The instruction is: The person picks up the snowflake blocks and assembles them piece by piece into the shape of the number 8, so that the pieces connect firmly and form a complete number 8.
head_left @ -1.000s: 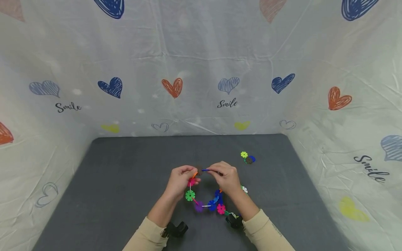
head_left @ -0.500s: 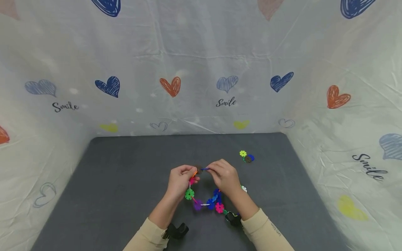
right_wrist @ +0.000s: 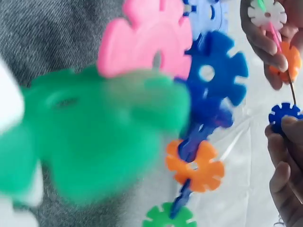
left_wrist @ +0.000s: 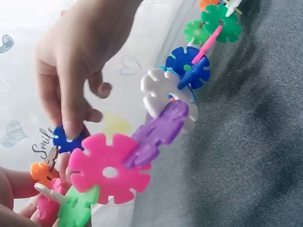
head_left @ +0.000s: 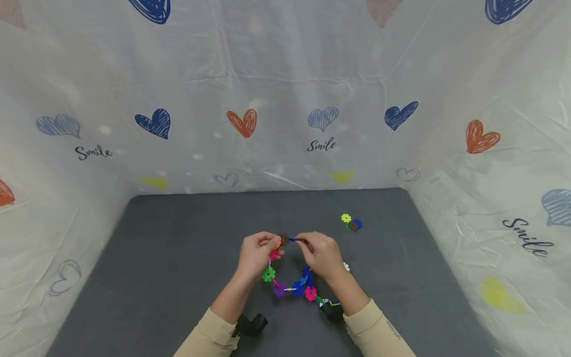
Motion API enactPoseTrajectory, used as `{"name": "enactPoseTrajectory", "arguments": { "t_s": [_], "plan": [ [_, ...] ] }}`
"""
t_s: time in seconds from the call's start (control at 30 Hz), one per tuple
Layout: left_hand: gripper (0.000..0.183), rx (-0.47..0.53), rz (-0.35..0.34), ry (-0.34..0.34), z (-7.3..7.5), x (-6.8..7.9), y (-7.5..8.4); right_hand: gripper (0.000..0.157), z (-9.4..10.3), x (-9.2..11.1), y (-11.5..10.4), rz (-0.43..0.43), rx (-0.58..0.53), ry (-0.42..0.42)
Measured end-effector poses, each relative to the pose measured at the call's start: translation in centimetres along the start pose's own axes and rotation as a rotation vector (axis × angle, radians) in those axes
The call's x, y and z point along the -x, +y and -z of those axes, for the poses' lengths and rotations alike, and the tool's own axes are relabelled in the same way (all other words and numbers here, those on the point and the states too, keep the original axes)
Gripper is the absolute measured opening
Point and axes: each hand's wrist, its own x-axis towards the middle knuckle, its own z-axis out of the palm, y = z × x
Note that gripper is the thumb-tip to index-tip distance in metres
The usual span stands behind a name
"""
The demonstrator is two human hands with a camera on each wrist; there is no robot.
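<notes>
My left hand (head_left: 256, 258) grips the end of a chain of slotted plastic flower discs, at an orange disc (left_wrist: 43, 174) and a pink disc (left_wrist: 49, 203). A brown disc (head_left: 284, 239) sticks out beyond those fingers. Thumb and fingers of my right hand (head_left: 322, 254) pinch a blue disc (left_wrist: 66, 139), whose edge meets the brown disc's edge. The chain hangs in a loop between the wrists, with a green disc (head_left: 268, 274), a purple disc (head_left: 279, 289) and several blue ones. In the right wrist view, a blurred green disc (right_wrist: 104, 137) fills the foreground.
Loose discs lie farther back on the grey table (head_left: 187, 248): a yellow one (head_left: 346, 217), a brown one (head_left: 353, 226) and a blue one (head_left: 358, 224). Black wrist cameras sit beside both cuffs. A white cloth with printed hearts (head_left: 243, 123) surrounds the table.
The brown disc shows more of its flat face between the hands. My right hand has shifted slightly to the right with the blue disc, and the loop hangs a little higher.
</notes>
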Motion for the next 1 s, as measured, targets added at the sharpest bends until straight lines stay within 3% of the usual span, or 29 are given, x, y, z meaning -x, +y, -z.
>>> {"name": "enactPoseTrajectory", "arguments": {
  "t_s": [0.17,0.37,0.53,0.73,0.87,0.93,1.0],
  "plan": [
    [0.019,-0.030,-0.031,0.015,-0.4,0.2,0.1,0.009,0.3,-0.3,-0.6,0.048,0.089,0.011],
    [0.017,-0.047,-0.048,-0.006,-0.6,0.4,0.6,0.011,0.9,-0.9,-0.9,0.198,0.164,0.036],
    [0.016,0.059,-0.004,-0.053,-0.1,0.2,0.3,0.013,0.6,-0.9,-0.7,0.248,0.070,0.046],
    [0.016,0.039,-0.012,-0.068,0.0,0.3,0.0,0.015,0.1,-0.6,-0.2,0.251,-0.022,0.028],
    [0.017,0.035,-0.001,-0.067,-0.1,0.3,-0.1,0.028,0.9,-0.4,0.8,0.150,-0.102,-0.032],
    [0.017,0.037,0.001,-0.065,-0.1,0.4,0.0,0.033,1.8,-0.4,1.6,0.019,-0.131,-0.068],
    [0.017,0.039,-0.001,-0.064,-0.1,0.4,0.0,0.034,2.7,-0.3,2.7,-0.165,-0.126,-0.094]
  ]
}}
